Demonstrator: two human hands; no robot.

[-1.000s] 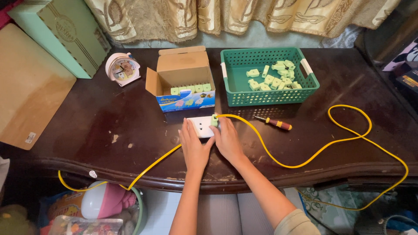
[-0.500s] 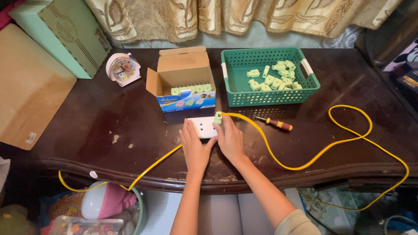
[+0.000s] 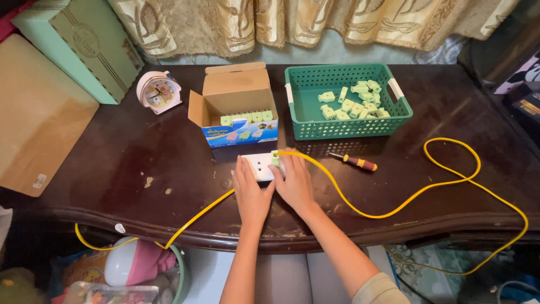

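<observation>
Centrally, one white socket block [image 3: 260, 166] is pressed flat on the counter [image 3: 112, 163] by the open left hand [image 3: 251, 191] and right hand [image 3: 294, 183], one green plug [image 3: 275, 158] attached; basket [image 3: 315, 126] pieces uncountable.

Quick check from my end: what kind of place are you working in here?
Likely a home room used as a makeshift workbench: a worn dark wooden table, patterned gold curtains behind it, and a small alarm clock beside an open cardboard box.

Scene evenly lit from above, soft glare seen on the dark table [image 3: 450, 112] far right. Corners dimmed, near edge shadowed. Focus sharp centrally; slight wide-angle bending noted at edges.
</observation>
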